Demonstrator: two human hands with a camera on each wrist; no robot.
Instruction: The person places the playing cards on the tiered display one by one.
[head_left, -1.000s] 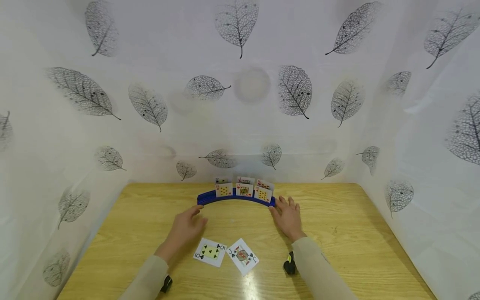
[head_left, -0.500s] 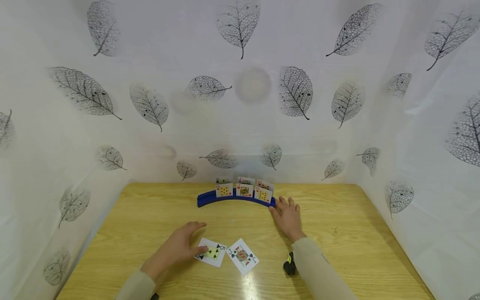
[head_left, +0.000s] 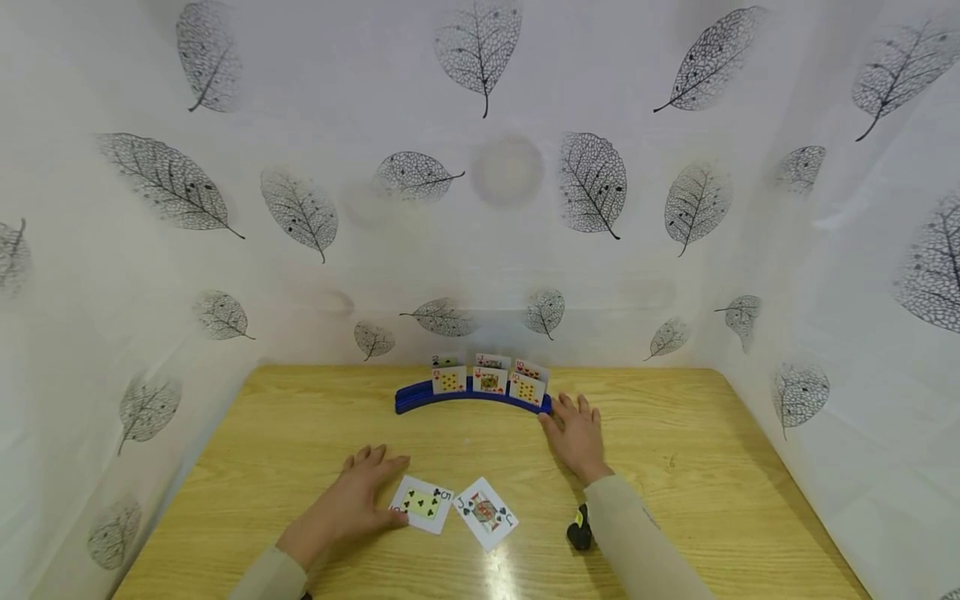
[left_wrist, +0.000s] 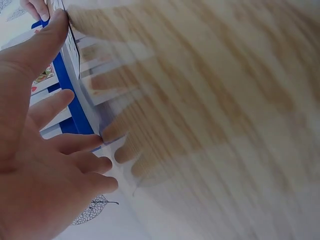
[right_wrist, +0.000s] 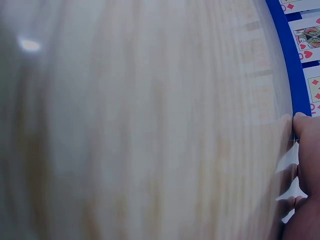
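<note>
My left hand (head_left: 351, 502) is low over the table at the left edge of the five of clubs (head_left: 422, 503), fingers spread and thumb tip over the card's near corner. Whether it presses the card, I cannot tell. Beside that card lies a jack of spades (head_left: 486, 512), face up. A curved blue card holder (head_left: 420, 398) stands at the back with two rows of upright cards, among them a ten of diamonds (head_left: 527, 388). My right hand (head_left: 579, 435) rests at the holder's right end, its thumb touching the front edge and its other fingers stretched past the end.
The wooden table (head_left: 675, 467) is glossy and reflects the light. Near the right sleeve lies a small black object with a yellow patch (head_left: 579, 528). A white curtain with a leaf print (head_left: 510, 242) encloses the back and sides.
My left hand has come back from the holder's left end toward me and down to the five of clubs. The right hand, the holder and the cards have stayed in place.
</note>
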